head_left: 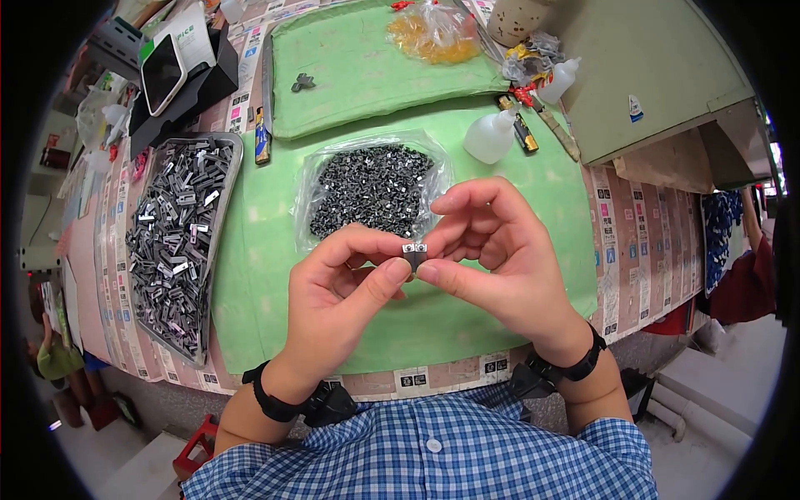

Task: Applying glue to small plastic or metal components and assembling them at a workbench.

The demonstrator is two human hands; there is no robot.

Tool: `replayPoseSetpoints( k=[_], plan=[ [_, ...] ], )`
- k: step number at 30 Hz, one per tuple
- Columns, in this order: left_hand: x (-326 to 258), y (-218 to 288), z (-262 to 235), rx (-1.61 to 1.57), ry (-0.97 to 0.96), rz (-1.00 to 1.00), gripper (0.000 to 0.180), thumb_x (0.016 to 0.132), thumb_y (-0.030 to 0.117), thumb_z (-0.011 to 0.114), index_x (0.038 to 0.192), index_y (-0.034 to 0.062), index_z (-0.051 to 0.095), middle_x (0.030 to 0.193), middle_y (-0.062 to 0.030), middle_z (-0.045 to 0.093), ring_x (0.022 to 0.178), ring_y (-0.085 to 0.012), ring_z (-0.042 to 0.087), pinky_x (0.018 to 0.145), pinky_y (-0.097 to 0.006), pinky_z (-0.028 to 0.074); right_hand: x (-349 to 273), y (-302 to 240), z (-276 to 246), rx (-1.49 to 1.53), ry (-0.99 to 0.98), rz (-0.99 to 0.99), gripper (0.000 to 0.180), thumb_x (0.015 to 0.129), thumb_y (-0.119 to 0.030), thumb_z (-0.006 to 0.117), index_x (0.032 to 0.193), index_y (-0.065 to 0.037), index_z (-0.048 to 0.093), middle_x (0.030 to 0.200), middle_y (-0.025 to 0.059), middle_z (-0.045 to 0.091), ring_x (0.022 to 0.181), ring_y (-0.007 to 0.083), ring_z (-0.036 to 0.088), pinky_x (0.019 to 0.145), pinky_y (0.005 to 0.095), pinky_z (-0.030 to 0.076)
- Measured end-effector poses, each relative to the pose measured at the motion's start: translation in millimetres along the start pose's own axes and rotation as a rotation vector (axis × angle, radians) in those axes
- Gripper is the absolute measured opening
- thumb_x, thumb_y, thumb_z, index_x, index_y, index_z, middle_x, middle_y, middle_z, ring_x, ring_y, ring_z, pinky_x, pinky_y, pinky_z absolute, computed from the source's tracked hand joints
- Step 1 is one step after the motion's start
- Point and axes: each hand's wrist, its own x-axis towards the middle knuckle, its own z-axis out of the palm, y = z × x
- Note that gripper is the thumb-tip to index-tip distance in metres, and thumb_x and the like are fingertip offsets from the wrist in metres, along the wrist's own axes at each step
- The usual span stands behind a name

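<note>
In front of my chest, both hands meet at a small black part with two shiny metal faces [414, 249]. Thumb and fingertips of my left hand [337, 279] pinch its left side. My right hand [508, 254] grips it from the right with the thumb and a finger behind, its index finger raised and bent. The fingertips hide much of the part. Just beyond lies a clear plastic bag [304, 179] of many tiny black parts with metal bits [371, 187]. To the left, a tray [237, 158] is heaped with small grey-black parts [177, 242].
A green cloth [275, 333] covers the work area. Beyond stand a white squeeze bottle [490, 137] and a green padded board [350, 79] bearing a bag of yellowish pieces [437, 33]. A phone [162, 73] leans at far left; a grey-green cabinet [658, 75] stands at right.
</note>
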Motion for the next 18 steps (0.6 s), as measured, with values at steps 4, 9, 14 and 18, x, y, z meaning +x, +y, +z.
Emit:
replayPoseSetpoints(
  k=[4, 9, 14, 18],
  plan=[
    [1.1, -0.9, -2.5, -0.04, -0.02, -0.025, 0.014, 0.083, 0.002, 0.059, 0.097, 0.0007, 0.059, 0.091, -0.0039, 0.058, 0.082, -0.0087, 0.055, 0.064, -0.021, 0.049, 0.2, 0.4, -0.3, 0.019, -0.002, 0.007, 0.039, 0.074, 0.002, 0.065, 0.108, -0.004, 0.046, 0.087, 0.0034, 0.057, 0.083, 0.0098, 0.058, 0.075, 0.024, 0.047],
    [3.1, -3.0, -4.9, -0.036, -0.047, 0.007, 0.014, 0.083, 0.002, 0.059, 0.096, 0.0012, 0.06, 0.092, -0.005, 0.056, 0.082, -0.0107, 0.056, 0.064, -0.022, 0.05, -0.3, -1.0, -0.6, -0.018, -0.007, 0.003, 0.039, 0.074, 0.001, 0.065, 0.108, -0.005, 0.046, 0.087, 0.0028, 0.057, 0.083, 0.0094, 0.058, 0.076, 0.0241, 0.047],
    [3.5, -2.5, -4.5, -0.026, -0.053, 0.007, 0.014, 0.082, 0.002, 0.06, 0.096, 0.0014, 0.061, 0.093, -0.0054, 0.055, 0.082, -0.0116, 0.056, 0.063, -0.022, 0.05, -0.2, -1.2, -1.2, -0.022, -0.014, 0.001, 0.038, 0.075, 0.001, 0.064, 0.108, -0.005, 0.046, 0.087, 0.0019, 0.057, 0.084, 0.0089, 0.057, 0.076, 0.0239, 0.046],
    [3.1, -1.1, -4.3, -0.027, -0.062, 0.008, 0.014, 0.082, 0.002, 0.06, 0.096, 0.0015, 0.06, 0.093, -0.0052, 0.055, 0.082, -0.0113, 0.056, 0.063, -0.021, 0.049, -0.5, -2.5, -2.2, 0.002, -0.038, 0.029, 0.042, 0.074, 0.004, 0.066, 0.109, -0.005, 0.044, 0.093, 0.0043, 0.057, 0.089, 0.0116, 0.057, 0.079, 0.0265, 0.046]
  ],
)
